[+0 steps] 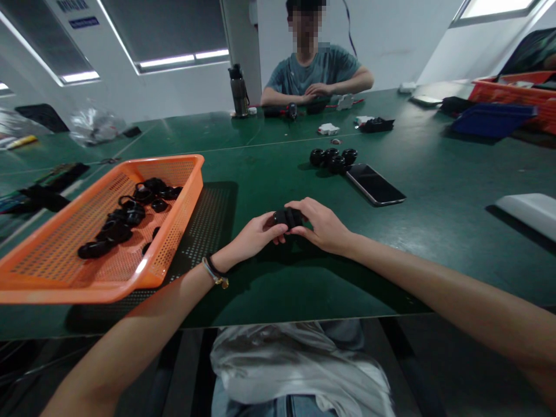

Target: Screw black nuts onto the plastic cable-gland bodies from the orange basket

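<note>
The small black fitting [288, 217] lies crosswise just above the desk [269, 289], pinched between the left hand [256, 236] and right hand [320, 227], one gripping each end

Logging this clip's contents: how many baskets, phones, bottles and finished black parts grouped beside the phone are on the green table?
Orange basket: 1
Phone: 1
Bottle: 1
Black parts grouped by the phone: 4, as far as the view shows
Total: 7
Both hands, left hand and right hand, hold another black part.
</note>
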A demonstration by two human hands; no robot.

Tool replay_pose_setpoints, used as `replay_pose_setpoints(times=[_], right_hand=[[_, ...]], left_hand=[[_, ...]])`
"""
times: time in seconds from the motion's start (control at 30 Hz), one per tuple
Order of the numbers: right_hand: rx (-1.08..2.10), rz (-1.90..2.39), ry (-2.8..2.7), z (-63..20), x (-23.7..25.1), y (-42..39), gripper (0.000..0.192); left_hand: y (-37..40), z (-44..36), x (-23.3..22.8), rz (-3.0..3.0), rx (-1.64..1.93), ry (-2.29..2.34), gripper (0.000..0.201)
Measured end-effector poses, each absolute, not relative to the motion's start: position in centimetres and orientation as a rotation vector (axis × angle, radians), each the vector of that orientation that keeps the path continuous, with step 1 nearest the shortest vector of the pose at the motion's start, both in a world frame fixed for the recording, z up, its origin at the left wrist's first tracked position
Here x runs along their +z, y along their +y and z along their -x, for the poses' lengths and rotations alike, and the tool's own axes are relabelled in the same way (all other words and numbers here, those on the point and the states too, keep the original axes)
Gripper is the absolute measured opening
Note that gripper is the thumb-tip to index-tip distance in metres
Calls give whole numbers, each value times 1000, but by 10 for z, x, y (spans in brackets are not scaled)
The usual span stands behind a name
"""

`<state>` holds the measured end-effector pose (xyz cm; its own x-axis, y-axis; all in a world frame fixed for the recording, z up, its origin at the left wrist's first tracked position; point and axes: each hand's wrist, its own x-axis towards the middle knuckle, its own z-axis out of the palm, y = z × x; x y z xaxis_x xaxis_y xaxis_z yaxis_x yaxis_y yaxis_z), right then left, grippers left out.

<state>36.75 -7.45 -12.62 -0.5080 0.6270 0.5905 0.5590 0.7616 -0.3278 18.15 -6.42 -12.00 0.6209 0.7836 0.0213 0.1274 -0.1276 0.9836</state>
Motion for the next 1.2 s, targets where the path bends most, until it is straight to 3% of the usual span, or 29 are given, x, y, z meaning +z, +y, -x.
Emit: replay_pose_setpoints(times=[0.2,0.4,0.77,0.97,1.2], right_hand=[[149,903,-2244,-365,-129,-76,54],[251,997,-2188,-362,-132,-79,60],[421,1102,-2105,-357,-126,-84,57],[536,1139,-2073,-356,-124,-87,46],[597,1131,-2070,-356,-126,-84,49]], left_hand=[[-67,-182,-119,-1682,668,838,24],[-73,-182,-118,-1895,761,968,30],[-76,-183,-112,-2209,804,1101,33],[-75,-180,-116,-2344,831,1101,38],[-72,-177,-116,-2414,827,1081,38]])
